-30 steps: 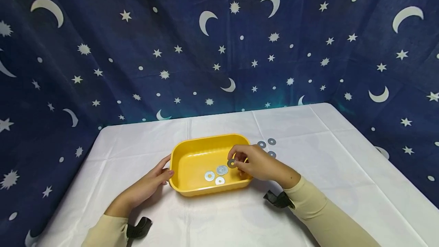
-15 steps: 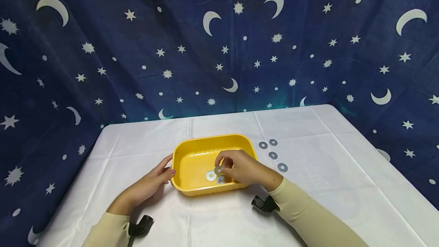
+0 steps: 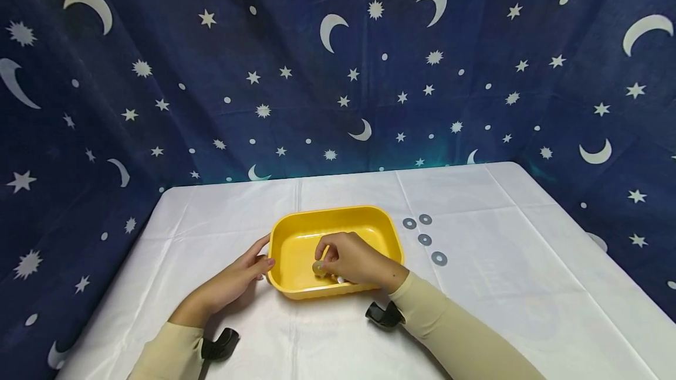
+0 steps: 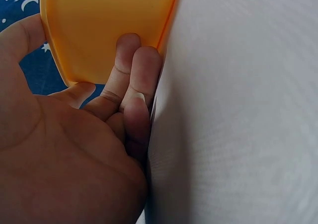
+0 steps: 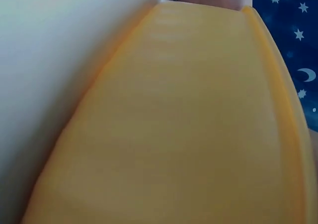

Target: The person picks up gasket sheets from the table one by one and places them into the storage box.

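A yellow plastic tray [image 3: 293, 248] with rounded corners stands on the white cloth in the head view. My left hand [image 3: 232, 283] holds its left end, thumb over the rim and fingers outside. In the left wrist view, fingertips [image 4: 144, 70] lie against the tray's outer wall. Inside the tray, low over its floor, my right hand [image 3: 356, 261] pinches a flat metal washer [image 3: 315, 271] between thumb and fingers. Another washer [image 3: 340, 279] peeks out beneath this hand, which hides most of that spot. The tray's outer side [image 5: 174, 110] fills the right wrist view.
Several grey washers, one of them nearest the front [image 3: 434, 261], lie on the cloth to the right of the tray. A dark blue curtain [image 3: 296, 128] with moons and stars hangs behind the white-covered table [image 3: 502, 286].
My right hand has moved left and lower inside the tray with the washer, covering the ones lying there. The washers right of the tray are now uncovered. My left hand keeps its hold.
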A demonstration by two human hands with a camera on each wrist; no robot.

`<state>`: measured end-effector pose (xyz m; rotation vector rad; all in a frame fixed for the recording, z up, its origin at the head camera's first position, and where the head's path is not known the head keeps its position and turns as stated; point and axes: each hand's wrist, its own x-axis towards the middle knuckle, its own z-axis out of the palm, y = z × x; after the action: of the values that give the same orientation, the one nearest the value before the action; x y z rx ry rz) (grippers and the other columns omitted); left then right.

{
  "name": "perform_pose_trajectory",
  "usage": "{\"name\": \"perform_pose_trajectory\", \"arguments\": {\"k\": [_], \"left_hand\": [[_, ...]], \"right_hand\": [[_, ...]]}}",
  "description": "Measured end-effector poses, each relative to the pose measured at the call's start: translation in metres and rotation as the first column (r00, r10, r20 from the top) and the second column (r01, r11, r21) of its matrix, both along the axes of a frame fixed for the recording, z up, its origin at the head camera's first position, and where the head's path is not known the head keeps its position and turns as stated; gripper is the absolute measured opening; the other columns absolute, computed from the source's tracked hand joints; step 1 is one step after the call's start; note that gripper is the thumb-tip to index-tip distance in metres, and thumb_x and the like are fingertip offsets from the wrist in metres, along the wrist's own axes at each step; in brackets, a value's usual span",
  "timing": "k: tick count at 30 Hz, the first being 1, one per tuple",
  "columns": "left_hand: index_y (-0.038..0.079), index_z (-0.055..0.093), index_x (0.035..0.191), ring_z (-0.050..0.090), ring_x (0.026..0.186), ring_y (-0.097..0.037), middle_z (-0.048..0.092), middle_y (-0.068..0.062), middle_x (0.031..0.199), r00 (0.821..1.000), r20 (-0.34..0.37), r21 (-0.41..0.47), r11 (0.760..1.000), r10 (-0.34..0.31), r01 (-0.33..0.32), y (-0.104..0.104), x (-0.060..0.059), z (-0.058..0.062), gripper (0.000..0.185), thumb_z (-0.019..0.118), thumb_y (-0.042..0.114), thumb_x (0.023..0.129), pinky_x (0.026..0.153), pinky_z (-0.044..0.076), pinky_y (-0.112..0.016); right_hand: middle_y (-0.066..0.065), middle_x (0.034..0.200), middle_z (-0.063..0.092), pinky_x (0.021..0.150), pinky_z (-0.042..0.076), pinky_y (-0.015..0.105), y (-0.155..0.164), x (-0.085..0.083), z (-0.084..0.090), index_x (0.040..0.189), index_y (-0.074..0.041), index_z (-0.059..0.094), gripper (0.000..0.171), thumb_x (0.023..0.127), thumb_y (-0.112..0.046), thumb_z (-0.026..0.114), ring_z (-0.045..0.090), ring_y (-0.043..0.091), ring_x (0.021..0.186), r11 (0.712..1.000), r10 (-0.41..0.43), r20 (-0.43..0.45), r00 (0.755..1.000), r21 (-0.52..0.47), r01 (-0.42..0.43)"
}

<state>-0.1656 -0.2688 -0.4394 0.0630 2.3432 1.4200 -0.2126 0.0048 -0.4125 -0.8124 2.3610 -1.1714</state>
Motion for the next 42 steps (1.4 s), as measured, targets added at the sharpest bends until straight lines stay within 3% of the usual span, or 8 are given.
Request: {"name": "perform_pose_trajectory", "arguments": {"k": [7, 19, 42], "left_hand": [[0.032, 0.014, 0.160, 0.050, 0.116, -0.022, 0.060, -0.009, 0.132, 1.000, 0.002, 0.027, 1.000, -0.009, 0.009, 0.000, -0.001, 0.000, 0.065, 0.046, 0.043, 0.105, 0.098, 0.034, -0.038], [0.030, 0.014, 0.160, 0.051, 0.114, -0.022, 0.061, -0.010, 0.127, 1.000, -0.003, 0.028, 1.000, -0.015, 0.015, -0.001, -0.001, 0.001, 0.065, 0.047, 0.042, 0.104, 0.097, 0.036, -0.039], [0.029, 0.014, 0.160, 0.049, 0.111, -0.021, 0.061, -0.008, 0.123, 1.000, 0.002, 0.022, 1.000, -0.005, 0.005, 0.000, -0.001, 0.001, 0.067, 0.048, 0.042, 0.104, 0.095, 0.035, -0.037]], "right_hand": [[-0.003, 0.069, 0.059, 0.052, 0.043, 0.021, -0.013, -0.004, -0.006, 0.090, -0.014, 0.067, 0.008, 0.089, -0.010, 0.074, 0.049, 0.008, 0.051, 0.999, 0.005, -0.036, 0.999, 0.042, -0.004], [-0.004, 0.068, 0.060, 0.058, 0.045, 0.020, -0.019, -0.008, -0.013, 0.086, -0.013, 0.068, 0.009, 0.087, -0.012, 0.077, 0.052, 0.007, 0.056, 0.997, 0.007, -0.051, 0.999, 0.081, -0.003], [-0.004, 0.075, 0.066, 0.068, 0.049, 0.020, -0.018, -0.007, -0.014, 0.085, -0.010, 0.073, 0.008, 0.086, -0.002, 0.074, 0.055, 0.008, 0.069, 0.997, 0.027, -0.095, 0.995, 0.073, -0.020]]}}
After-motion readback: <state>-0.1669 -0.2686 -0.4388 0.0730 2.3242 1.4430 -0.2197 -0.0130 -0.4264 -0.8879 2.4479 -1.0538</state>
